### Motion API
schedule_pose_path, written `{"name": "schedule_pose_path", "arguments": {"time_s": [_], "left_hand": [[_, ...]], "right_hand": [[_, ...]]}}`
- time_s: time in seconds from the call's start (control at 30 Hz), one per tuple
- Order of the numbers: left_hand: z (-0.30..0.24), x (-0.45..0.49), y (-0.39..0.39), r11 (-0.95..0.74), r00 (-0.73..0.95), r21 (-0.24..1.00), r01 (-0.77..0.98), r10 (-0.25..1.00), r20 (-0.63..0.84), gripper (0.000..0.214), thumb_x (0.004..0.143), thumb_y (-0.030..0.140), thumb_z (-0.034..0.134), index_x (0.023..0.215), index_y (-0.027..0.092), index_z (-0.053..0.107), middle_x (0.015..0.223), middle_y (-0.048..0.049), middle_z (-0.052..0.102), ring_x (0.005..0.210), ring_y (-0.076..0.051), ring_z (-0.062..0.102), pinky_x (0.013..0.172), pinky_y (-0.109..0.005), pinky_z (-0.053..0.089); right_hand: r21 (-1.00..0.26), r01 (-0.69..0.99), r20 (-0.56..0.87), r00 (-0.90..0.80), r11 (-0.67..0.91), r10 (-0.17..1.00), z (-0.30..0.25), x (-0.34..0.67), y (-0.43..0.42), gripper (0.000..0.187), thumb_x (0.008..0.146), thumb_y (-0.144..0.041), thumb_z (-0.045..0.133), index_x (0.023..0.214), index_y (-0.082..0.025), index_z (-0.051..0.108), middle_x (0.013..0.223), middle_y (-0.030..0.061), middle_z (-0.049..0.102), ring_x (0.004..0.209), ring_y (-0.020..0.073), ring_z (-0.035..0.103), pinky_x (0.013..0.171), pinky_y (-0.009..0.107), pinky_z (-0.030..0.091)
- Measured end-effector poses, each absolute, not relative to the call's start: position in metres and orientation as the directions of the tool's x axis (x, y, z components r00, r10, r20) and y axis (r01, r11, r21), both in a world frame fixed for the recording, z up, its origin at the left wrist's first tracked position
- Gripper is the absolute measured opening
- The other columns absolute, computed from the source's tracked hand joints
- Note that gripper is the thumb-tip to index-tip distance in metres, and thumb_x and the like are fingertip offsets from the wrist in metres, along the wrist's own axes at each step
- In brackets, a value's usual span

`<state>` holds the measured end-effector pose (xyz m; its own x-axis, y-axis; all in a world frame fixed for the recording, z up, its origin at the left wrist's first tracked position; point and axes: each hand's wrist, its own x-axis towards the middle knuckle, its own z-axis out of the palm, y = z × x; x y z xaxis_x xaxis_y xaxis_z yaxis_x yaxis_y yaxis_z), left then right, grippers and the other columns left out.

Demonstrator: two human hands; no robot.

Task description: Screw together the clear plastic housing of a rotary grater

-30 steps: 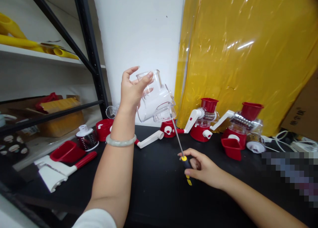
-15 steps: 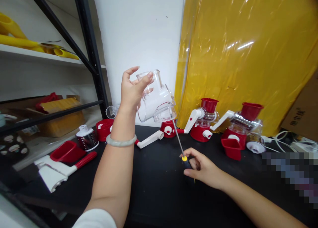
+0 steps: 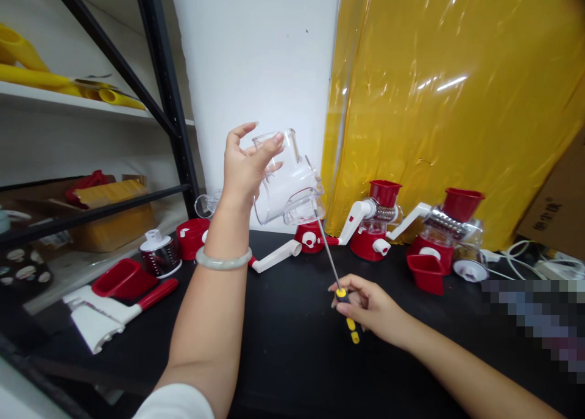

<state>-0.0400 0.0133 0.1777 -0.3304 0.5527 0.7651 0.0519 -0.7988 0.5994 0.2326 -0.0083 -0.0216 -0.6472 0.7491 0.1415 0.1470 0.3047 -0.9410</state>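
Note:
Raised at the centre, my left hand grips a clear plastic grater housing by its square chute, thumb on the near side. The housing is tilted, its underside facing down and to the right. Lower right, my right hand has its fingers round a screwdriver with a black and yellow handle. The long metal shaft points up and left, and its tip meets the underside of the housing. Whether a screw sits at the tip is too small to tell.
Two red rotary graters with white cranks stand at the back right. A loose red hopper lies before them. On the left are a drum blade, a red hopper and a white crank arm. A black shelf frame rises behind.
The screwdriver handle has turned in my right hand, so its yellow marks now show. My right fingers have shifted slightly on it. The housing has barely moved.

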Motion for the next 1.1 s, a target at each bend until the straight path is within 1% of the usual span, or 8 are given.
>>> {"name": "schedule_pose_path", "arguments": {"time_s": [0.17,0.33,0.43,0.53,0.63,0.7,0.83,1.1], "left_hand": [[0.178,-0.033,0.012,-0.798,-0.395,0.603,0.025,0.546,0.739,0.079,0.058,0.046,0.089,0.119,0.026,0.045,0.095,-0.0079,0.068,0.106,-0.033,0.068,0.081,-0.043,0.058],[0.182,-0.035,0.003,-0.805,-0.463,0.591,0.045,0.508,0.726,0.073,0.062,0.043,0.087,0.118,0.025,0.044,0.097,-0.008,0.068,0.103,-0.03,0.07,0.079,-0.039,0.058],[0.189,-0.041,-0.01,-0.852,-0.537,0.514,0.098,0.389,0.748,0.061,0.071,0.043,0.081,0.115,0.026,0.043,0.102,-0.005,0.067,0.104,-0.025,0.069,0.083,-0.038,0.057],[0.19,-0.036,-0.013,-0.886,-0.53,0.404,0.227,0.236,0.815,0.051,0.081,0.04,0.074,0.119,0.031,0.04,0.105,-0.0002,0.067,0.106,-0.018,0.067,0.088,-0.035,0.055],[0.168,-0.02,0.003,-0.796,-0.415,0.536,0.28,0.403,0.816,0.066,0.059,0.027,0.089,0.11,0.023,0.047,0.091,-0.0035,0.069,0.083,-0.018,0.07,0.08,-0.034,0.056],[0.143,-0.012,0.017,-0.7,-0.356,0.652,0.29,0.553,0.753,0.067,0.059,0.028,0.088,0.111,0.023,0.046,0.095,-0.0048,0.069,0.086,-0.018,0.071,0.084,-0.033,0.055],[0.092,-0.012,0.029,-0.567,-0.324,0.757,0.324,0.686,0.652,0.076,0.053,0.031,0.09,0.114,0.022,0.045,0.096,-0.0056,0.069,0.086,-0.019,0.07,0.087,-0.036,0.054],[0.061,-0.025,0.033,-0.52,-0.416,0.825,0.222,0.715,0.562,0.072,0.056,0.031,0.088,0.113,0.021,0.044,0.096,-0.004,0.066,0.088,-0.017,0.069,0.088,-0.035,0.053]], "right_hand": [[-0.941,0.138,0.135,-0.686,0.31,0.715,-0.02,0.232,-0.008,0.052,0.078,-0.063,0.067,0.104,-0.018,0.065,0.076,0.0017,0.065,0.048,0.0064,0.037,0.043,0.021,0.032],[-0.878,0.219,0.161,-0.704,0.427,0.692,-0.015,0.243,-0.001,0.04,0.08,-0.058,0.069,0.087,-0.019,0.063,0.055,-0.0079,0.044,0.047,0.007,0.032,0.045,0.021,0.025],[-0.809,0.314,0.118,-0.742,0.497,0.66,0.0,0.26,0.01,0.036,0.082,-0.054,0.068,0.086,-0.018,0.063,0.053,-0.0106,0.033,0.049,0.0084,0.029,0.047,0.023,0.022],[-0.71,0.42,0.054,-0.767,0.565,0.639,0.018,0.28,0.023,0.032,0.081,-0.05,0.071,0.086,-0.019,0.063,0.056,-0.0098,0.035,0.051,0.0093,0.033,0.049,0.023,0.024],[-0.536,0.532,0.017,-0.769,0.656,0.639,0.027,0.294,0.031,0.024,0.083,-0.043,0.07,0.084,-0.019,0.063,0.063,-0.0055,0.052,0.058,0.0118,0.048,0.054,0.023,0.035],[-0.422,0.576,0.006,-0.77,0.7,0.638,0.026,0.298,0.032,0.019,0.081,-0.037,0.071,0.082,-0.02,0.064,0.072,-0.0022,0.061,0.065,0.0142,0.057,0.059,0.024,0.039],[-0.342,0.597,-0.004,-0.773,0.726,0.634,0.015,0.297,0.027,0.015,0.076,-0.031,0.076,0.083,-0.021,0.067,0.079,0.0006,0.067,0.071,0.0172,0.061,0.063,0.026,0.04],[-0.214,0.61,0.011,-0.779,0.763,0.627,0.012,0.282,0.02,0.015,0.076,-0.03,0.078,0.085,-0.023,0.068,0.089,0.0036,0.07,0.082,0.0229,0.066,0.065,0.028,0.042]]}}
